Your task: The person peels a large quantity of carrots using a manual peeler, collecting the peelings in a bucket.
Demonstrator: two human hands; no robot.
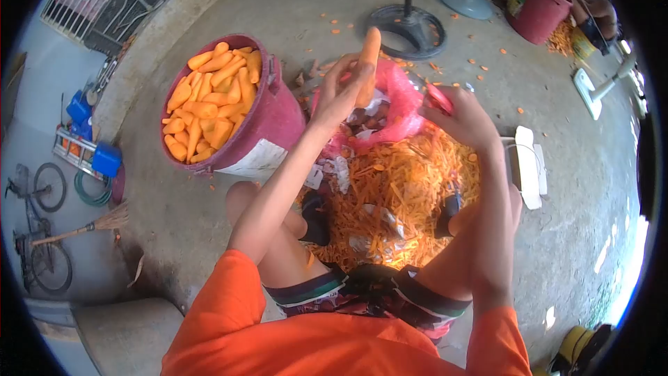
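Upright in my left hand (342,92) is an orange carrot (370,52), its tip pointing away from me. My right hand (465,120) is closed around a red peeler (439,98), held apart from the carrot to its right. Beneath and between both hands lies an open pink plastic bag (402,113) with dark, unpeeled-looking pieces inside. A big heap of carrot peelings (390,184) spreads from the bag back between my feet. Left of my left hand stands a dark pink tub (282,108), filled with smooth peeled carrots (216,101).
A black round stand base (406,31) and a grey one (465,3) stand ahead. Another pink bucket (539,3) is at far right, near a person's arm (602,17). A white object (530,167) lies right of my knee. Left are a broom (108,219) and bicycle (42,226).
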